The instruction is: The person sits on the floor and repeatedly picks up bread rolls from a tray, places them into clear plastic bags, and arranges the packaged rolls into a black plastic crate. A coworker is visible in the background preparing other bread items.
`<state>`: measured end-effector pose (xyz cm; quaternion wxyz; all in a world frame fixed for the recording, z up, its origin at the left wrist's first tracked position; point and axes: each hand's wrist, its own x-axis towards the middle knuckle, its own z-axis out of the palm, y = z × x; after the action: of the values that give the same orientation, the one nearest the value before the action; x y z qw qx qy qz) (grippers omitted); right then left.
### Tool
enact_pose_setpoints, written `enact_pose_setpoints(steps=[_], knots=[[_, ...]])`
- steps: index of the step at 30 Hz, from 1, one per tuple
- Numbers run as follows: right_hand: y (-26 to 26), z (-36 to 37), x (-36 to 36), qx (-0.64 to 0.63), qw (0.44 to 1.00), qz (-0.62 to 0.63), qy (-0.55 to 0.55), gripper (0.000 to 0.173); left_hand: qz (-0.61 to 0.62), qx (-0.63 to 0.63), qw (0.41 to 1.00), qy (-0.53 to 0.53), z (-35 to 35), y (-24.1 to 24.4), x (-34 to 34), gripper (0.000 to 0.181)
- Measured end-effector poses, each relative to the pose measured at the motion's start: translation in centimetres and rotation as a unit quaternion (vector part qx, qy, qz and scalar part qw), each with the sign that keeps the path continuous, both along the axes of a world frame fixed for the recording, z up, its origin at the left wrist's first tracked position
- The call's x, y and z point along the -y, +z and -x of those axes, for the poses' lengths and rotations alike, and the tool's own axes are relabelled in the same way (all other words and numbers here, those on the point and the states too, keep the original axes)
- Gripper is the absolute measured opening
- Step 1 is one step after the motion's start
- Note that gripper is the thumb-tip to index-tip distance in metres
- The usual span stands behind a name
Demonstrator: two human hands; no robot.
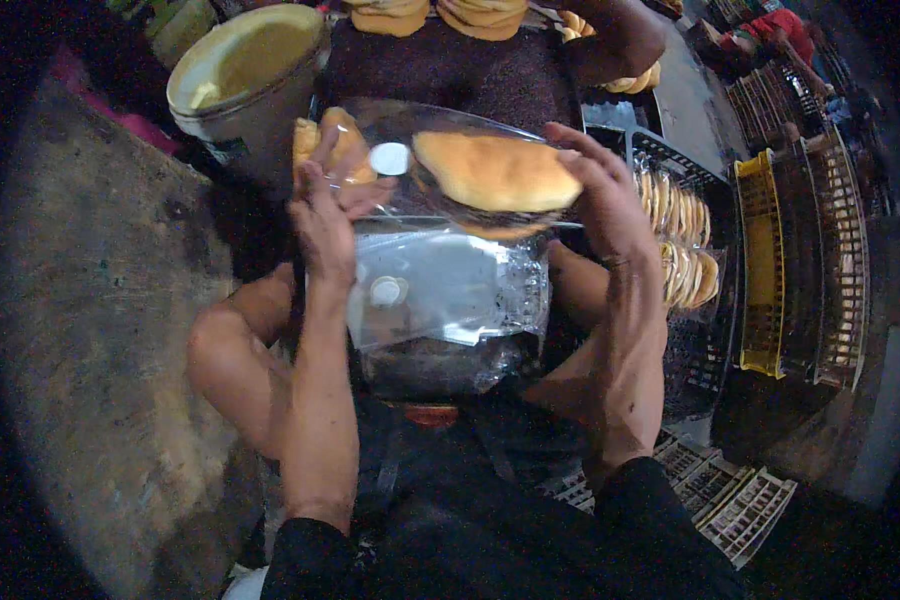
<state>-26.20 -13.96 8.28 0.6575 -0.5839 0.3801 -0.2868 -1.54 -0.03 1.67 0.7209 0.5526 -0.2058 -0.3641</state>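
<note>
A flat, golden bread lies in a clear plastic bag that bears a round white label. My right hand grips the bread's right end, with its fingers over the far edge. My left hand is at the bag's left end, thumb and fingers on the film. More bread shows by the left fingers; whether it lies inside the same bag I cannot tell. Below, between my knees, rests a stack of clear plastic bags, the top one with a round white label.
A large plastic bucket stands at the far left. Piles of bread sit on the dark surface ahead. To the right is a black crate with packed breads, beside a yellow crate. Another person's arm reaches in.
</note>
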Motion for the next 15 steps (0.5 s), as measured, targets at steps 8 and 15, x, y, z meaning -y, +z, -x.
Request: enact_pose_setpoints(steps=[8,15], knots=[[3.1,1.7,-7.6,0.031,0.924,0.370,-0.089,0.029,0.110,-0.255,0.958,-0.071,9.9,4.2,0.9,0.057],[8.0,6.9,-9.4,-0.313,0.700,0.623,-0.156,0.077,0.001,-0.173,0.959,-0.225,15.4,4.8,7.0,0.068]])
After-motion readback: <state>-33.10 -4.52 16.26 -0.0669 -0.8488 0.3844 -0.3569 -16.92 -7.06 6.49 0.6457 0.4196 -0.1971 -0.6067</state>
